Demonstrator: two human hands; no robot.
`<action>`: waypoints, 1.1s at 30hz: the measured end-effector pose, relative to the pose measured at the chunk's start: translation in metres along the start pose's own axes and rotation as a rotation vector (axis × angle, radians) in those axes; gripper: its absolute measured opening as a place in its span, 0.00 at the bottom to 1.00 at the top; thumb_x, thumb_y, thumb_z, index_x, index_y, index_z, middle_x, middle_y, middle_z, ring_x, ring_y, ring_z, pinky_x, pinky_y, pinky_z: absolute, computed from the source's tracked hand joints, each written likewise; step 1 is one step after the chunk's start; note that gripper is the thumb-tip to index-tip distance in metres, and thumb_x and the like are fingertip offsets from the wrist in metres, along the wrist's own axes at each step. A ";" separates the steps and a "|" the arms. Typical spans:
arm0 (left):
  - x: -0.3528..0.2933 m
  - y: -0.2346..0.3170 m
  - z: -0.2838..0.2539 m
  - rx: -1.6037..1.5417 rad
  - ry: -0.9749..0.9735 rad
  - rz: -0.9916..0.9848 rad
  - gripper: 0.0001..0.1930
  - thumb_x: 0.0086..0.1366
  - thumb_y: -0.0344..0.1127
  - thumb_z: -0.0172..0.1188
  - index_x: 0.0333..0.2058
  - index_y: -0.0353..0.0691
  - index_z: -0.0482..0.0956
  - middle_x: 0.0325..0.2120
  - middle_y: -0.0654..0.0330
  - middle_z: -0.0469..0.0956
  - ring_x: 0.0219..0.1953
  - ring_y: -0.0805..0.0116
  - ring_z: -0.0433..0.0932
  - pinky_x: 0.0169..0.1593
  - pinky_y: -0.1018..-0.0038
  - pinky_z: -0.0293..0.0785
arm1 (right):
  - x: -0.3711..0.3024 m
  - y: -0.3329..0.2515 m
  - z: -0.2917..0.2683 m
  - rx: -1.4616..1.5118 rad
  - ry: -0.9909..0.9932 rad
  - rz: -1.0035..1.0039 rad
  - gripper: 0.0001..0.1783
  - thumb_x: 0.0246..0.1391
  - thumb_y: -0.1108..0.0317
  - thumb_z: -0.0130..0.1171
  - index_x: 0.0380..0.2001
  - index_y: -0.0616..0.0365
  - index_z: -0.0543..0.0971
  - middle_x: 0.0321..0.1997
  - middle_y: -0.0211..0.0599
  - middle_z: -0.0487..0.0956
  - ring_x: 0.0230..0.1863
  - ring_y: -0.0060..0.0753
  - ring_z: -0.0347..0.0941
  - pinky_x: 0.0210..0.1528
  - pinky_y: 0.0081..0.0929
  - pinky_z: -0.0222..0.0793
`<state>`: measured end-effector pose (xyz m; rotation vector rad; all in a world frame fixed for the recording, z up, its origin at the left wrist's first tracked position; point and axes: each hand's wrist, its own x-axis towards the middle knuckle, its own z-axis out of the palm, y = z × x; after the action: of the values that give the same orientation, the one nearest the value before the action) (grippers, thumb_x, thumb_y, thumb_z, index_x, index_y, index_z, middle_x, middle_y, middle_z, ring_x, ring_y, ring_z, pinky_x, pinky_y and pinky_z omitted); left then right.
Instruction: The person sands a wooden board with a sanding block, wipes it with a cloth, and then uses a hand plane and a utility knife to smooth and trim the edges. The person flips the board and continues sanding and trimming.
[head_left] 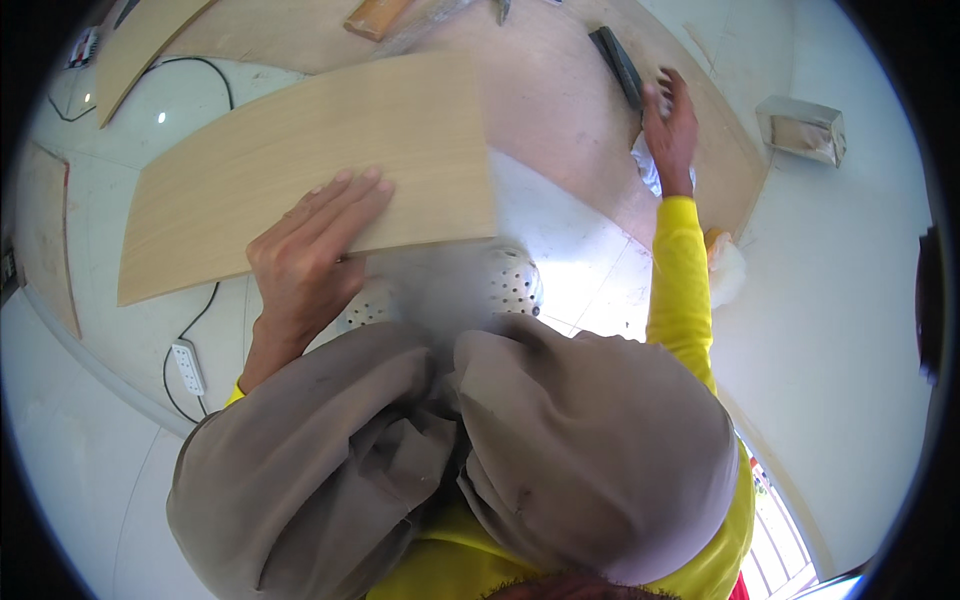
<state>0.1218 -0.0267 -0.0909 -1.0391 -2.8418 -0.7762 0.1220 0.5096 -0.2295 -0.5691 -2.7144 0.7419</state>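
Note:
A pale wooden board [310, 150] lies across in front of me, its near edge by my knees. My left hand [315, 235] grips that near edge, fingers flat on the top face and the thumb at the edge. Farther right, my right hand [672, 125] is stretched out with its fingers apart and holds nothing that I can see. Just beyond its fingertips is a long dark grey block [617, 68]; whether they touch I cannot tell. Some crumpled white material [645, 165] shows beneath the right hand.
A large brown sheet [570, 150] lies on the tiled floor. A clear box [803, 132] stands at the right, a white plastic bag [727, 272] near my right forearm. At the left are a white power strip [187, 367] with black cable and another board [150, 45]. An orange-brown block [376, 16] lies at the far side.

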 end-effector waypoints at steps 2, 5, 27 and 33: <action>-0.003 0.000 -0.003 0.022 -0.004 -0.013 0.37 0.47 0.17 0.68 0.58 0.50 0.95 0.59 0.62 0.94 0.62 0.57 0.93 0.64 0.60 0.91 | 0.019 -0.050 0.015 -0.160 -0.052 -0.158 0.33 0.73 0.44 0.71 0.73 0.46 0.79 0.71 0.51 0.87 0.70 0.61 0.83 0.68 0.54 0.81; 0.003 0.000 -0.002 -0.047 0.011 0.000 0.36 0.47 0.17 0.67 0.57 0.49 0.95 0.59 0.61 0.94 0.62 0.57 0.93 0.65 0.59 0.91 | 0.048 -0.051 0.024 -0.390 -0.146 -0.315 0.30 0.75 0.48 0.69 0.71 0.49 0.78 0.66 0.55 0.89 0.64 0.66 0.86 0.65 0.55 0.83; -0.041 -0.007 0.065 0.163 0.144 0.061 0.14 0.74 0.31 0.70 0.53 0.53 0.97 0.58 0.66 0.94 0.61 0.63 0.93 0.61 0.61 0.94 | -0.031 -0.199 0.065 0.654 -0.435 0.478 0.39 0.66 0.42 0.80 0.63 0.69 0.86 0.52 0.40 0.89 0.52 0.35 0.84 0.62 0.34 0.77; -0.046 -0.008 0.071 0.154 0.135 0.045 0.14 0.75 0.32 0.69 0.54 0.55 0.97 0.58 0.67 0.94 0.62 0.64 0.92 0.62 0.61 0.94 | -0.041 -0.207 0.074 0.718 -0.447 0.482 0.35 0.66 0.45 0.81 0.60 0.66 0.88 0.52 0.37 0.89 0.55 0.34 0.82 0.62 0.35 0.76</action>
<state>0.1631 -0.0268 -0.1655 -0.9865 -2.7052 -0.5893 0.0706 0.2964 -0.1873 -0.9535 -2.3850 2.0535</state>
